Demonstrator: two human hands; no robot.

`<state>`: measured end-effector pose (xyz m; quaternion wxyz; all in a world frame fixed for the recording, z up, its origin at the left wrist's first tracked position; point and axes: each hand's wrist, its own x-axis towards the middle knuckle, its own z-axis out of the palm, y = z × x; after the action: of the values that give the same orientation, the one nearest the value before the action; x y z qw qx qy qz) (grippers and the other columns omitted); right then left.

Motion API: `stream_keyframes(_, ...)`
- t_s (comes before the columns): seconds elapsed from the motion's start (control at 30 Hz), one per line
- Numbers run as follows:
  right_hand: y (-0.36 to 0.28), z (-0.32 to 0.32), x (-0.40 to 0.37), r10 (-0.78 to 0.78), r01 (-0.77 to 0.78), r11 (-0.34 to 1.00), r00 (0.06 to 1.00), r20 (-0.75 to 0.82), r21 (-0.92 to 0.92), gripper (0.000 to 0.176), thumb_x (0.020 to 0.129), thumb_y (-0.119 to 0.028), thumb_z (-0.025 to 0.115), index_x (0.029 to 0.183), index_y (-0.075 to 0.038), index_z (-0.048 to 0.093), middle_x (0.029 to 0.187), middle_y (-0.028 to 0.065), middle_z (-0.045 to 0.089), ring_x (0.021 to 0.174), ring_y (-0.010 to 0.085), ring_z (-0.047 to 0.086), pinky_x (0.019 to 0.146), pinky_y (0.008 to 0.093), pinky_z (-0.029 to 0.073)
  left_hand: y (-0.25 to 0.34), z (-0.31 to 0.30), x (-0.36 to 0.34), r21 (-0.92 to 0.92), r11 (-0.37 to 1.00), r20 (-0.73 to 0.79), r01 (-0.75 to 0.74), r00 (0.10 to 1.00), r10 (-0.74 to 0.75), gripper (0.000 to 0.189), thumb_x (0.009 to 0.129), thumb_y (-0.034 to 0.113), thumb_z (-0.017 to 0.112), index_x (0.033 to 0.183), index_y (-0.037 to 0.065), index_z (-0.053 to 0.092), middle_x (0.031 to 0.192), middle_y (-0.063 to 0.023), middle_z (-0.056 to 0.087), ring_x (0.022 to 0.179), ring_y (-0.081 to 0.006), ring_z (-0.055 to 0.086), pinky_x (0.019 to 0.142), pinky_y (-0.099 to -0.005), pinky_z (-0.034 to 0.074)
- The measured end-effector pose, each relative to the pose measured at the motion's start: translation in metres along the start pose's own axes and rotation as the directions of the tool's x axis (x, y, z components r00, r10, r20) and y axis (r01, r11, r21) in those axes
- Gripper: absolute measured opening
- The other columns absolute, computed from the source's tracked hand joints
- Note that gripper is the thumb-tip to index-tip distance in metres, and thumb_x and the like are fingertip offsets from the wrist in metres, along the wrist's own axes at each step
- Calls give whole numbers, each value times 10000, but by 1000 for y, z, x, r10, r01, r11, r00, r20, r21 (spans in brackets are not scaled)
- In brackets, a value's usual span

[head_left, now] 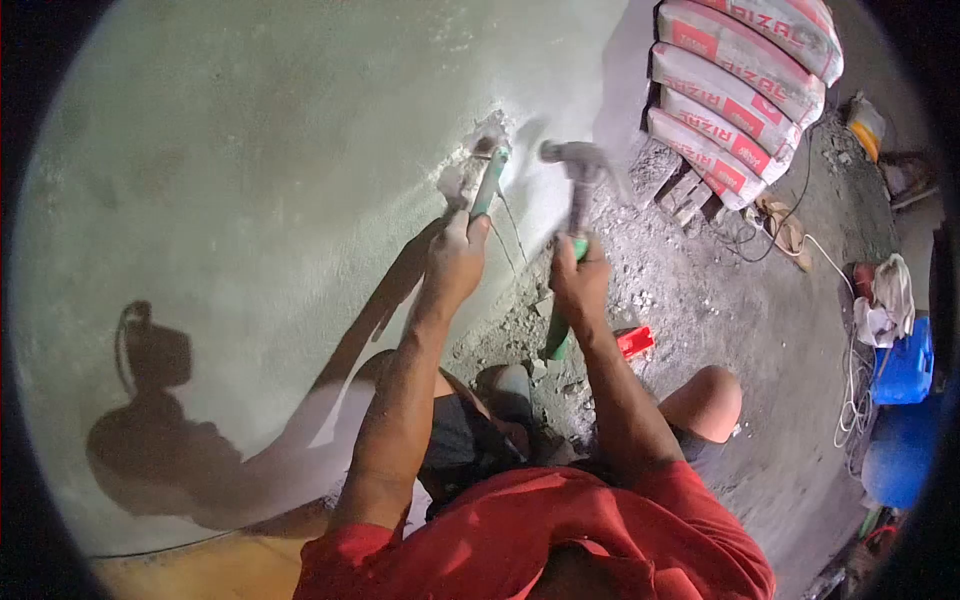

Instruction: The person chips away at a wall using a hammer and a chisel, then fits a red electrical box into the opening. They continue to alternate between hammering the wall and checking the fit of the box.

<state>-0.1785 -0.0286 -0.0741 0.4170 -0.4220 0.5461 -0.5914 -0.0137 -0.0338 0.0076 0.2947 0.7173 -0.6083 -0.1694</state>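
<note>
My left hand [458, 258] is wrapped round a green-handled tool [489, 184], whose upper end is at a rough broken hollow [488, 130] low in the grey-green wall [250, 130]. To its right, my right hand [581, 280] grips a hammer [582, 178] by its green and black handle. The hammer head is slightly blurred and stands apart from the green tool, to the right of its top. Two thin dark lines run down the wall below the hollow.
Stacked cement bags [735, 90] stand at the upper right. Rubble [625, 260] covers the floor by the wall, with a red plastic piece [635, 342] near my right forearm. A white cable [850, 400], a blue container [903, 362] and a blue drum [897, 455] are far right.
</note>
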Motion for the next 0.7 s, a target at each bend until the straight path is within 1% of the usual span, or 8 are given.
stream_keyframes(0.2, -42, -25, -16, -65, 73, 994, 993, -94, 79, 228, 954, -226, 640, 923, -21, 544, 632, 31, 566, 533, 117, 516, 491, 293, 428, -9, 1, 0, 232, 970, 17, -77, 997, 75, 426, 1021, 396, 480, 964, 2, 631, 794, -246, 670, 788, -423, 684, 693, -513, 520)
stream_keyframes(0.27, -31, -15, -20, -205, 205, 979, 961, -184, -20, 224, 945, -220, 652, 953, -17, 558, 714, 73, 600, 597, 145, 559, 547, 326, 464, 0, -13, -12, 544, 828, 140, -139, 987, 73, 441, 1017, 415, 483, 959, 4, 629, 771, -238, 671, 758, -403, 693, 673, -491, 529)
stream_keyframes(0.3, -25, -8, -27, -89, 98, 994, 980, -178, 47, 244, 940, -233, 656, 982, -10, 568, 783, 111, 628, 629, 195, 587, 584, 365, 480, -5, -10, -11, 543, 829, 140, -136, 988, 70, 441, 1017, 415, 483, 959, 4, 629, 771, -238, 671, 758, -403, 693, 673, -491, 529)
stream_keyframes(0.4, 18, 21, -19, -113, 121, 991, 984, -139, 48, 255, 947, -257, 647, 972, -13, 576, 736, 92, 615, 626, 200, 591, 584, 363, 484, -20, 3, 1, 243, 957, 66, -157, 987, 145, 418, 1006, 393, 502, 971, -6, 619, 789, -261, 667, 771, -430, 681, 669, -500, 519)
stream_keyframes(0.47, 16, 26, -8, -136, 136, 953, 991, 20, -272, 267, 956, -280, 635, 938, -20, 577, 668, 55, 582, 572, 158, 566, 532, 333, 470, -17, 2, 2, 98, 990, 50, -106, 994, 101, 395, 991, 370, 520, 991, -15, 607, 818, -282, 661, 810, -473, 658, 689, -523, 505)
stream_keyframes(0.5, 15, 22, -6, -144, 142, 953, 990, 13, -269, 267, 956, -280, 635, 938, -20, 577, 668, 55, 582, 572, 158, 566, 532, 333, 470, -16, 1, 0, 97, 989, 47, -116, 993, 112, 395, 991, 370, 520, 991, -15, 607, 818, -282, 661, 810, -473, 658, 689, -523, 505)
stream_keyframes(0.6, 13, 1, -5, 83, -88, 975, 996, 37, 204, 256, 980, -278, 605, 1005, -38, 517, 613, 10, 536, 472, 105, 511, 432, 274, 425, -1, -8, -10, 12, 999, 86, -39, 996, 38, 402, 995, 377, 492, 1027, -13, 585, 938, -323, 628, 919, -520, 606, 781, -544, 471)
stream_keyframes(0.7, -17, -3, -11, 48, -34, 977, 997, -59, 212, 245, 969, -253, 619, 920, -24, 549, 604, 26, 548, 498, 111, 544, 444, 279, 424, 11, -8, -1, 13, 1000, 122, -24, 992, 23, 432, 989, 398, 490, 1100, -6, 596, 1041, -332, 632, 995, -522, 597, 837, -544, 468)
